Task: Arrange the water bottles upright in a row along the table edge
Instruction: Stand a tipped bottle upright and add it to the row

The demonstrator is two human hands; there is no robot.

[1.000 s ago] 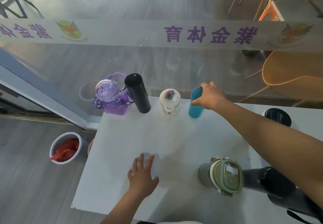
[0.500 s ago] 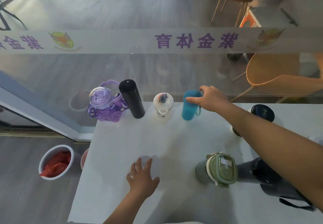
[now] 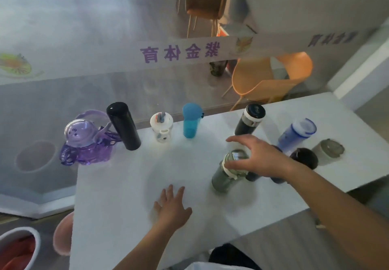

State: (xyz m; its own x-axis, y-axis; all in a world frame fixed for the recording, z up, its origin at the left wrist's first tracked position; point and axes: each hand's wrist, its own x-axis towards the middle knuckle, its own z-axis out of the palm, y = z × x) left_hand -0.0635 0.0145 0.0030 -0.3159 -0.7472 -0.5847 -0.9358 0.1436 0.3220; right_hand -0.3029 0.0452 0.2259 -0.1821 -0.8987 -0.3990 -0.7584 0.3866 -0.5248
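Observation:
Along the far edge of the white table [image 3: 117, 196] stand a purple bottle [image 3: 84, 143], a tall black thermos [image 3: 124, 126], a small white bottle [image 3: 161, 129] and a teal bottle [image 3: 190, 122], all upright. Farther right stand a black bottle with a white ring [image 3: 249, 120], a blue translucent bottle [image 3: 296, 135], a dark bottle [image 3: 304, 158] and a grey-lidded jar [image 3: 328, 150]. My right hand [image 3: 259, 158] hovers with spread fingers over the lid of a green-lidded bottle [image 3: 223, 180]. My left hand [image 3: 172, 208] lies flat on the table.
A glass wall with a lettered band rises just behind the table's far edge. Behind it stands an orange chair [image 3: 273, 80]. On the floor at left are a white bucket with red cloth [image 3: 19, 248] and a pink stool [image 3: 63, 236].
My right hand let go of the teal bottle, which stays upright in the row, and moved back right over the green-lidded bottle. The view swung right, showing more bottles.

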